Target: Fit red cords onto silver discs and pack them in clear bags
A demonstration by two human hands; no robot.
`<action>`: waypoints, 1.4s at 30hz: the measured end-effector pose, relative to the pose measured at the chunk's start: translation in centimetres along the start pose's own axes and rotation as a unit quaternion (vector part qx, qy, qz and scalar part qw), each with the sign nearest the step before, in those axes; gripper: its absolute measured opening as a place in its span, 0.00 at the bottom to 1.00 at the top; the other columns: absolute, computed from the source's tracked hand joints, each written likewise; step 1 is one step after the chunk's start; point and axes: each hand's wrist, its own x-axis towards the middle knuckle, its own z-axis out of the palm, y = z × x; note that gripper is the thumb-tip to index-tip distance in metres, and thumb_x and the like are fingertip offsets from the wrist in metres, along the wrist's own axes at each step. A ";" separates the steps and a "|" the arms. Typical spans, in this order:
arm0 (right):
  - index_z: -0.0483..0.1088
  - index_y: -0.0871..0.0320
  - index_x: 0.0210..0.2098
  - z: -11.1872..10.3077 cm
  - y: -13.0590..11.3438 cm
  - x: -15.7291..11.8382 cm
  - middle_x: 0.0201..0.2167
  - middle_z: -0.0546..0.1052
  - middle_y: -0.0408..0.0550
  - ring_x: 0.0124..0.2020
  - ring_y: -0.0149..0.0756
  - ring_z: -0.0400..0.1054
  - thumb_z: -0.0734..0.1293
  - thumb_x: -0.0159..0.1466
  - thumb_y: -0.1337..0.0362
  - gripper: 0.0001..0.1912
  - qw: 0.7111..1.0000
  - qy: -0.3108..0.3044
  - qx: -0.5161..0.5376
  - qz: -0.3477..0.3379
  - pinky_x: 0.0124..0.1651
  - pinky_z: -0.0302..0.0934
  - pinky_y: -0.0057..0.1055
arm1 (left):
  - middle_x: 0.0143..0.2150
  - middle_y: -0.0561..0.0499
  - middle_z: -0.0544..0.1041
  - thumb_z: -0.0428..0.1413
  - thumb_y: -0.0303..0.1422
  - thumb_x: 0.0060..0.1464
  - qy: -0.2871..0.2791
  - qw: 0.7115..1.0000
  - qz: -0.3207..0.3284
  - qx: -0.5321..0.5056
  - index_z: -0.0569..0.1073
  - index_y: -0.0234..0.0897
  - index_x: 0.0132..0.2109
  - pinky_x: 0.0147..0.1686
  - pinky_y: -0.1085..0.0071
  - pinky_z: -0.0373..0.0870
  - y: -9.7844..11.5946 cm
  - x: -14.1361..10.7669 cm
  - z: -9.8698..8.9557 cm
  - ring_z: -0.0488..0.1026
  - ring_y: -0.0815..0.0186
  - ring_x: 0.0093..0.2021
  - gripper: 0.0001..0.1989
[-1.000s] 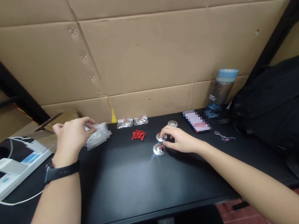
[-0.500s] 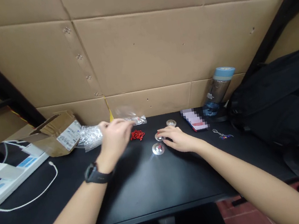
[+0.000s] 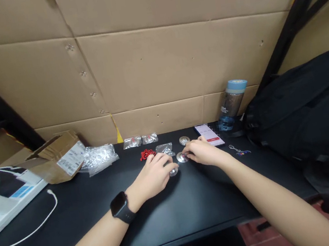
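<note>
My left hand, with a black watch on its wrist, has its fingers closed around a small silver metal disc, partly hidden by the fingertips. Just right of it, my right hand pinches the edge of a second domed silver disc, like a small cymbal, low over the table. Behind that lies another round silver piece. A tangle of red cord loops sits beyond my left hand, beside a small clear plastic bag.
Two wrapped discs lie at the back of the black table. To the left are a crumpled clear plastic heap, an opened cardboard box and a power strip. A phone, bottle, keychain and black backpack stand right.
My left hand has come down and rightward from near the back onto a disc. A clear bag now shows beside the red cords. My right hand remains near the discs; the view has shifted slightly.
</note>
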 end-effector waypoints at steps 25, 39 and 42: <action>0.76 0.57 0.37 1.2 -1.3 0.6 0.43 0.78 0.49 0.48 0.41 0.68 0.66 0.68 0.68 0.06 0.997 0.064 0.009 -0.034 0.44 0.45 0.36 | 0.52 0.45 0.76 0.54 0.27 0.65 0.003 0.994 -0.042 0.097 0.74 0.38 0.41 0.50 0.55 0.57 -0.3 -0.3 0.1 0.66 0.52 0.57 0.05; 0.65 0.55 0.41 -1.3 -3.0 -0.2 0.58 0.69 0.54 0.59 0.44 0.60 0.58 0.73 0.64 0.06 0.972 0.164 0.149 -0.085 0.59 0.56 0.44 | 0.61 0.43 0.70 0.51 0.32 0.67 0.088 0.984 -0.151 0.032 0.74 0.41 0.43 0.54 0.51 0.59 -0.5 -0.3 -1.4 0.61 0.50 0.62 0.07; 0.66 0.55 0.41 -1.1 -3.8 -0.3 0.59 0.69 0.54 0.61 0.46 0.59 0.59 0.73 0.65 0.05 0.975 0.163 0.123 -0.084 0.59 0.55 0.46 | 0.61 0.43 0.70 0.51 0.32 0.67 0.104 0.981 -0.156 0.041 0.74 0.41 0.43 0.55 0.50 0.59 -0.3 -0.2 -1.8 0.61 0.50 0.62 0.07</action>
